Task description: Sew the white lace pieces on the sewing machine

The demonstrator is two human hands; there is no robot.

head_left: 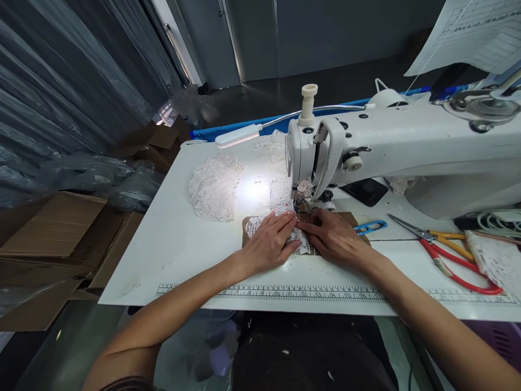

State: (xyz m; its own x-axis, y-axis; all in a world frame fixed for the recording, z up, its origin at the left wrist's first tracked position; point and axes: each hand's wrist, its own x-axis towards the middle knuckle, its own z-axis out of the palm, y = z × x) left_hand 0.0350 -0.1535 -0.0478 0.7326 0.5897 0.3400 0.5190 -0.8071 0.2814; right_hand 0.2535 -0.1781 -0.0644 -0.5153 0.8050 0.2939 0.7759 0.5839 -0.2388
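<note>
My left hand (269, 241) lies flat with fingers stretched out on a piece of white lace (299, 241) that rests on a brown cardboard sheet (248, 228). My right hand (331, 234) also lies flat on the lace and cardboard, its fingertips meeting those of the left. Both hands sit just in front of the needle area (301, 205) of a white sewing machine (391, 146). A small fabric flower (303, 187) hangs by the presser foot. More white lace (214, 187) is piled behind, lit by the machine's lamp (239, 136).
Blue thread snips (371, 226) lie right of my right hand. Red and yellow-handled scissors (451, 255) and more lace (496, 260) lie at the far right. A ruler strip (268, 293) runs along the table's front edge. Cardboard boxes (61, 228) and plastic bags stand at left.
</note>
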